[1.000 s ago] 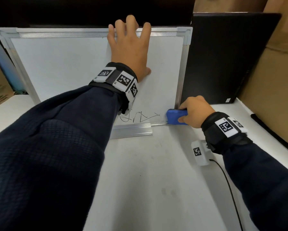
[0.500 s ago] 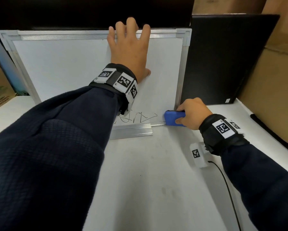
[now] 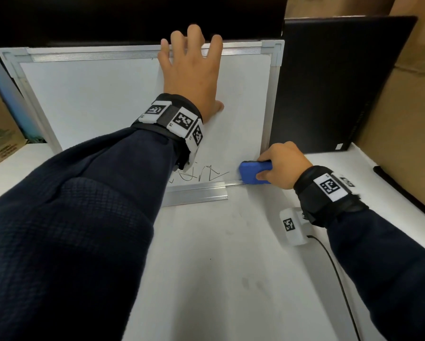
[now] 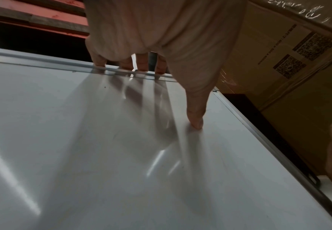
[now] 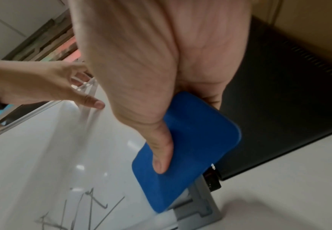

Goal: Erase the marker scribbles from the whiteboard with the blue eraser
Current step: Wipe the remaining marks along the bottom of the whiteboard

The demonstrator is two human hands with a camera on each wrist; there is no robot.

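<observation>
- Blue eraser (image 3: 254, 172) sits at the lower right corner of the whiteboard (image 3: 103, 102), its face against the white surface and its lower end over the aluminium bottom rail (image 3: 196, 190).
- Your right hand (image 3: 279, 166) grips that eraser: the right wrist view shows your thumb (image 5: 161, 155) lying across its back while the other fingers curl round the far edge.
- Grey marker scribbles (image 3: 201, 174) run along the bottom of the board, just left of the eraser; a thin gap of clean board lies between their last stroke and the eraser's edge.
- Your left hand (image 3: 190, 77) lies flat on the upper right part of the board, fingers straight and spread, holding nothing.
- From the left wrist view, 4 fingertips (image 4: 100, 62) reach the top frame rail, and the thumb tip presses on the board surface lower down.
- Your left forearm crosses in front of the board and hides the left end of the scribbles, so you cannot tell how far they run.
- The board stands tilted back on a white table (image 3: 218, 267), leaning against something dark behind it.
- 1 black flat panel (image 3: 342, 84) stands just right of the board, with cardboard boxes (image 3: 403, 119) beyond it.
- 1 white tagged block (image 3: 292, 227) with a black cable hangs under your right wrist.
</observation>
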